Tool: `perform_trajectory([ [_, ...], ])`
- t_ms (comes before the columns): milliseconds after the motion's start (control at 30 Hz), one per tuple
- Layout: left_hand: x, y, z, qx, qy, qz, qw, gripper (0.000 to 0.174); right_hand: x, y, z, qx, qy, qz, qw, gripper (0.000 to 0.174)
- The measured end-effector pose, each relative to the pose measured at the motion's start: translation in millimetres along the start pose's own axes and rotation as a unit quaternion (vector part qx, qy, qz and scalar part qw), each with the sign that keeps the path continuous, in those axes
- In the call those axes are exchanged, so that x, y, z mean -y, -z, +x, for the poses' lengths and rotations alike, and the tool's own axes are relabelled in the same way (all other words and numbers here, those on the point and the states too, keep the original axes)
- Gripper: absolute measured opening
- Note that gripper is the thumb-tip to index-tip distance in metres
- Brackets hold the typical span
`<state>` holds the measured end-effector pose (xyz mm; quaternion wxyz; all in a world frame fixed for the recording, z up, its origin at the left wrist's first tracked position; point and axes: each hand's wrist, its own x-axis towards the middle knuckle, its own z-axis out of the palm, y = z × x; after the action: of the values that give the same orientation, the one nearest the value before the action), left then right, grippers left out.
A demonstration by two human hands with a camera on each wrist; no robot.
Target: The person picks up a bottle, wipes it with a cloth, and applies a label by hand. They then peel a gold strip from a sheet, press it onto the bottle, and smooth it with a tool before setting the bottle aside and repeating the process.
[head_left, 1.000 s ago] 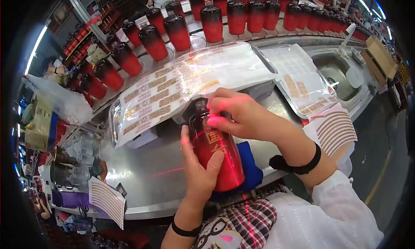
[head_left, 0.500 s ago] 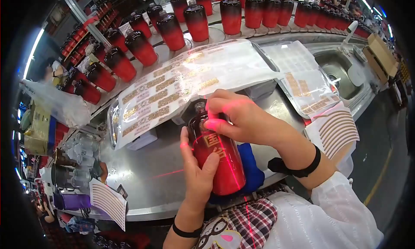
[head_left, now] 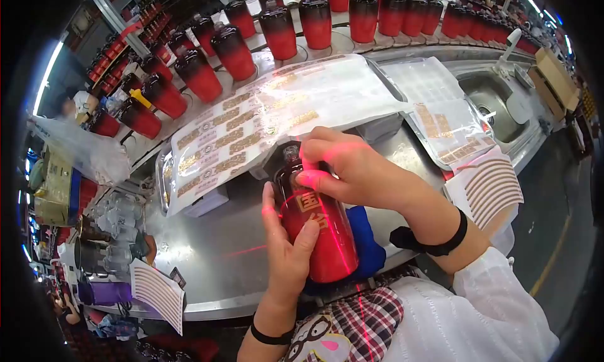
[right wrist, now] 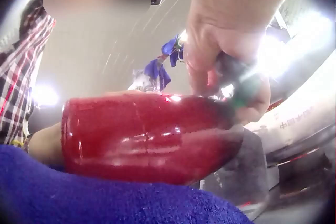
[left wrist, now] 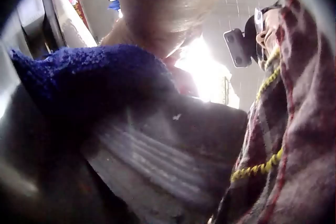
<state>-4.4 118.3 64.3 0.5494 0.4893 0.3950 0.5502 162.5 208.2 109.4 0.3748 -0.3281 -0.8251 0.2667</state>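
A glossy bottle (head_left: 324, 245), red at the base and fading to black toward its clear neck, lies tilted on a blue towel (head_left: 368, 242). Gold characters (head_left: 309, 201) run down its front. My left hand (head_left: 286, 255) grips the bottle's left side, its thumb lying over the front. At the shoulder, just below the neck, my right hand (head_left: 352, 170) has its thumb pressed on the glass with the fingers curled around. The right wrist view shows the right hand (right wrist: 228, 50) around the neck end of the red bottle (right wrist: 142, 134). Only the forearm and towel (left wrist: 100, 71) show in the left wrist view.
Decal sheets (head_left: 251, 120) cover a raised tray behind the bottle, with more sheets (head_left: 440, 120) to the right. Red-black bottles (head_left: 314, 22) line a conveyor at the back. A sink (head_left: 497, 104) is at right; striped strip sheets (head_left: 494, 192) lie nearby. Glass cups (head_left: 119, 217) stand left.
The bottles on the conveyor have shifted left. Both hands stay at nearly the same places on the bottle, which has moved very little.
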Motion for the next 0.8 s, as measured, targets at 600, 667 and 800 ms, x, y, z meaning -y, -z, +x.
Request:
perform_trajectory([
  [600,1.0,0.1,-0.4,-0.003,0.006,-0.019,1.000,0.080,3.2,1.6,0.0,0.009,-0.013,-0.015,1.000,0.020],
  [667,-0.8,-1.4,-0.1,-0.005,0.001,-0.011,1.000,0.080,5.9,3.6,1.1,0.016,-0.026,-0.008,1.000,0.020],
  [800,-1.1,-1.5,0.2,-0.002,-0.001,-0.008,1.000,0.079,5.5,2.4,1.5,0.013,-0.034,-0.006,0.999,0.020],
])
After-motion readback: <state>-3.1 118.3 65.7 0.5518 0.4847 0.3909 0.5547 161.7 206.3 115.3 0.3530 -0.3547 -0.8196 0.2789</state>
